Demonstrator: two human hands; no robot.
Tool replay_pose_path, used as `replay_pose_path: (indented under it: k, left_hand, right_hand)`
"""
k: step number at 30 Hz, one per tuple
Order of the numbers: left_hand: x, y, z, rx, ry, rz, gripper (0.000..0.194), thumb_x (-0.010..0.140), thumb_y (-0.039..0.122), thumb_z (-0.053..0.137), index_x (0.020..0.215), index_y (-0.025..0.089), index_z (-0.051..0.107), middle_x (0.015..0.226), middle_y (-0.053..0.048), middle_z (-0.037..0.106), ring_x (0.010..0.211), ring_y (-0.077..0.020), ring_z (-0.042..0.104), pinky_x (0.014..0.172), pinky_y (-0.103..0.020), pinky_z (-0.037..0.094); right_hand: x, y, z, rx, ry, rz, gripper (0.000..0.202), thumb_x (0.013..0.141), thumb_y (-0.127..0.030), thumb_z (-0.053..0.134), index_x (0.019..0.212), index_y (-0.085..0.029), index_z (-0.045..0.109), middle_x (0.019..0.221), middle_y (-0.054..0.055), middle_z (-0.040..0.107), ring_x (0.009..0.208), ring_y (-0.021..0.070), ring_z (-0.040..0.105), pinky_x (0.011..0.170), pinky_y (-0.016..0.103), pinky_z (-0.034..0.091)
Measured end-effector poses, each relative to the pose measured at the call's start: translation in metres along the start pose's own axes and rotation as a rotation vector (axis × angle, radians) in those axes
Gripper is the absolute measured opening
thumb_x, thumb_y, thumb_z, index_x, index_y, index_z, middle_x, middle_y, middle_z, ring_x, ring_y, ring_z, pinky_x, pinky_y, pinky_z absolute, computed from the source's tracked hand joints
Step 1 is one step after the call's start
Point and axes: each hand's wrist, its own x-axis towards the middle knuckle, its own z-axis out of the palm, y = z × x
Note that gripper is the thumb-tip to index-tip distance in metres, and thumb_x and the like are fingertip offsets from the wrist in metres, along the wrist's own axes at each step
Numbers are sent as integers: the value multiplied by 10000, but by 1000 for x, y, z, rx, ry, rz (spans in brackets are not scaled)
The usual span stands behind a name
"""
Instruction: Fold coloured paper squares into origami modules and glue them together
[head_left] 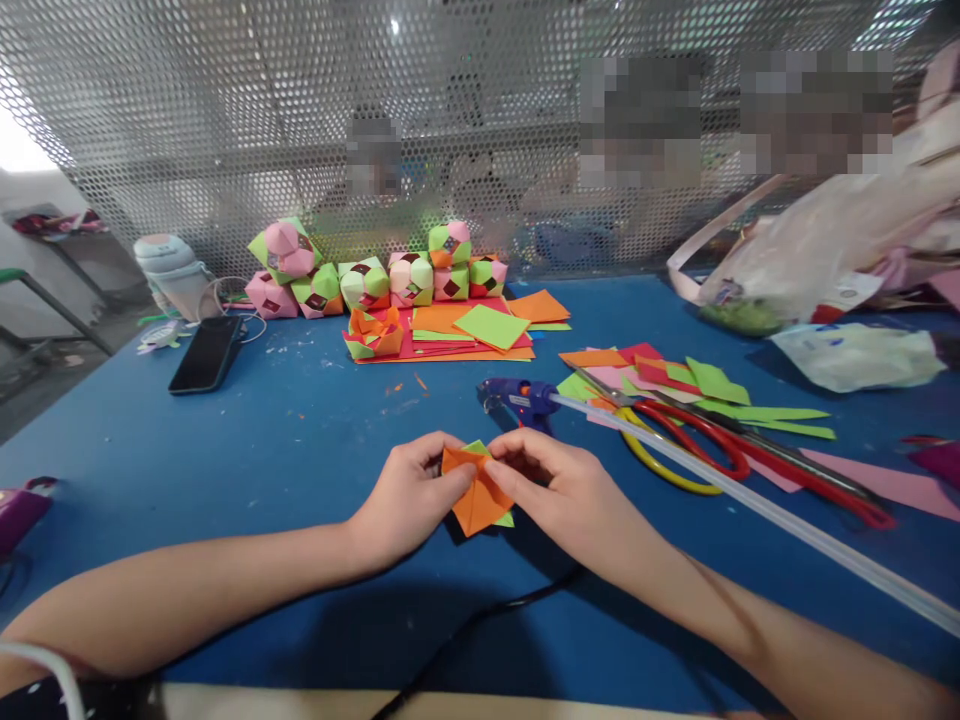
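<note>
Between my two hands is a piece of folded paper, orange on the near face with light green corners showing behind. My left hand grips its left side, thumb pressed on the orange face. On the upper right edge, my right hand pinches the same paper with thumb and fingers. The fingers behind the paper are partly hidden. Just beyond my right hand lies a blue glue gun, with a long clear glue stick running out of it towards the lower right.
Folded paper balls line the back, beside stacked paper sheets. Scissors lie among paper scraps at right. A phone and a cup stand left. A black cord crosses the front. Plastic bags sit back right.
</note>
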Motion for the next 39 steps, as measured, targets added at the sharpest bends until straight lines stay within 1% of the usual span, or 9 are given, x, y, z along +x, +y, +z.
replay_pose_path:
  k: [4,9,15,21,26,29,31,34,39]
  left_hand:
    - [-1,2,1,-14,-24,-15,122,755,253,592,818,149,594,720,15,594,659,-102,534,611,-202,426]
    - [-1,4,-1,20,43,24,126,779,263,565,813,147,605,720,11,577,676,-102,514,626,-201,411]
    - [1,5,-3,26,59,45,133,769,280,581,770,149,608,677,18,558,642,-97,489,599,-200,388]
    - [3,5,-2,-59,58,-19,104,750,238,569,724,145,609,657,12,575,632,-105,497,606,-212,392]
    - [2,6,-2,-137,32,-38,77,741,204,561,721,146,609,664,9,581,641,-105,501,613,-215,395]
    - [2,7,-1,-141,29,-49,70,735,192,562,716,146,612,657,9,582,629,-101,497,607,-213,393]
    - [2,7,-2,-122,25,-41,72,735,194,568,718,145,618,667,7,587,637,-103,504,615,-214,399]
    - [1,6,-3,-62,1,0,90,749,213,572,732,147,631,700,-1,599,672,-113,523,641,-219,413]
    - [0,5,-3,1,-43,48,117,770,251,578,774,145,628,742,-15,612,693,-118,534,655,-223,423]
  right_hand:
    - [2,2,1,-29,50,-11,122,822,-264,513,746,-186,569,650,-18,589,590,108,544,543,207,442]
    - [2,0,-1,-28,68,-16,111,799,-254,523,726,-182,565,624,-14,586,566,110,540,517,207,443]
    - [2,0,1,-21,76,-21,101,795,-242,519,724,-185,564,619,-13,579,559,108,535,512,207,447]
    - [2,2,2,17,71,-47,93,807,-223,513,857,-193,585,696,-11,613,615,114,573,551,207,466]
    - [0,3,0,-66,65,-170,131,825,-179,474,838,-206,601,778,3,638,684,124,585,627,231,473]
    - [-1,3,0,-107,63,-256,153,828,-163,455,864,-207,596,815,20,635,730,139,586,673,257,470]
    - [0,1,0,-97,58,-273,134,835,-176,455,826,-203,586,807,27,624,730,143,583,669,262,467]
    - [0,0,1,-76,79,-224,126,842,-212,474,746,-199,555,757,18,606,691,135,570,647,255,462]
    - [0,-1,4,-45,144,-73,44,799,-237,532,781,-203,512,684,-7,585,607,121,565,575,235,465]
